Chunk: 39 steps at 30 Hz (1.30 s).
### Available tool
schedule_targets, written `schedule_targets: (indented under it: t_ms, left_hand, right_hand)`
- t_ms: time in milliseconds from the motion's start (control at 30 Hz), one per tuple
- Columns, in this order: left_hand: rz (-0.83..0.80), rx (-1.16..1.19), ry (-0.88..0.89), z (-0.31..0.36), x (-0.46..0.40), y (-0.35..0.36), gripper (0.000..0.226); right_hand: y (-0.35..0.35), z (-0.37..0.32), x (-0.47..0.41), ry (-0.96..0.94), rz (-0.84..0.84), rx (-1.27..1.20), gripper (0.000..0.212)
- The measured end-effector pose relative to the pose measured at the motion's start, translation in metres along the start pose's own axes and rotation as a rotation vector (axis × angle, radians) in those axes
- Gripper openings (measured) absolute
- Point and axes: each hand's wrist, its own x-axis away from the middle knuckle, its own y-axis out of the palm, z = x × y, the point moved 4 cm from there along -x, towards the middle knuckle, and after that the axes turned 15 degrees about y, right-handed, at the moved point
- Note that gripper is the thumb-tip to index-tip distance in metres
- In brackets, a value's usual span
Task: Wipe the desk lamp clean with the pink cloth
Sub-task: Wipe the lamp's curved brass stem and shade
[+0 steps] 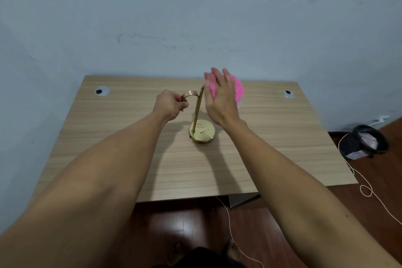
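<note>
While the left hand [170,104] is curled closed around the drooping end of the desk lamp [196,115], the right hand [219,98] spreads its fingers [214,74] flat against the pink cloth [236,88], just right of the lamp's upright stem. That stem, the long axis, rises from the round brass base standing mid-desk [108,137]. The right hand is nearer the stem, so a sweep leftward looks likely. Red marks on the base are unreadable; no brand shows.
</note>
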Motion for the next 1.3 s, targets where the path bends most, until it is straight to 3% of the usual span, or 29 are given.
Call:
schedule_targets:
  t_ms: [67, 133, 233, 300, 333, 500, 567, 700, 800, 1000, 1067, 1167, 1233, 1300]
  left_hand:
    - [-0.007, -0.001, 0.004, 0.001, 0.0, 0.0, 0.012]
    - [-0.021, -0.019, 0.009, 0.002, -0.001, -0.001, 0.011]
    - [-0.04, -0.026, 0.009, 0.003, -0.003, -0.001, 0.008]
    - [-0.036, -0.022, 0.005, 0.001, -0.003, -0.001, 0.006]
    - [-0.035, -0.029, 0.005, 0.001, -0.003, -0.001, 0.006]
    - [-0.035, -0.04, 0.015, -0.001, -0.002, 0.0, 0.006]
    - [-0.039, -0.037, 0.019, -0.001, -0.002, 0.0, 0.006]
    - [-0.033, -0.045, 0.016, 0.0, -0.001, 0.0, 0.007]
    - [-0.035, -0.051, 0.011, 0.0, -0.001, 0.0, 0.007]
    - [-0.04, -0.055, 0.025, 0.003, 0.0, -0.001, 0.007]
    - [-0.043, -0.06, 0.024, 0.003, 0.0, -0.002, 0.008]
    - [-0.05, -0.069, 0.027, 0.003, 0.001, -0.002, 0.008]
    - [-0.051, -0.072, 0.032, 0.004, 0.0, -0.003, 0.008]
    - [-0.048, -0.058, 0.03, 0.004, 0.0, -0.003, 0.007]
  right_hand:
    - [0.008, 0.008, 0.006, -0.297, 0.007, 0.247, 0.052]
    - [0.006, 0.016, 0.006, -0.353, 0.0, 0.245, 0.052]
    - [-0.007, 0.023, 0.001, 0.075, 0.025, -0.208, 0.05]
    - [-0.01, 0.023, 0.0, 0.248, 0.048, -0.328, 0.054]
    - [-0.008, 0.02, 0.002, 0.2, 0.037, -0.256, 0.055]
    - [0.013, 0.022, 0.011, -0.382, -0.011, 0.187, 0.053]
    - [0.01, 0.022, 0.013, -0.364, 0.013, 0.122, 0.051]
    - [-0.003, 0.018, 0.016, 0.055, 0.076, -0.227, 0.056]
    - [0.009, 0.014, 0.019, -0.086, 0.068, -0.104, 0.059]
    - [0.033, 0.037, 0.038, -0.329, -0.108, 0.068, 0.055]
    - [0.035, 0.046, 0.051, -0.182, -0.176, -0.034, 0.049]
    - [0.038, 0.067, 0.061, 0.46, -0.231, -0.425, 0.041]
    - [0.037, 0.073, 0.061, 0.827, -0.161, -0.669, 0.04]
    - [0.03, 0.063, 0.056, 0.971, -0.123, -0.788, 0.035]
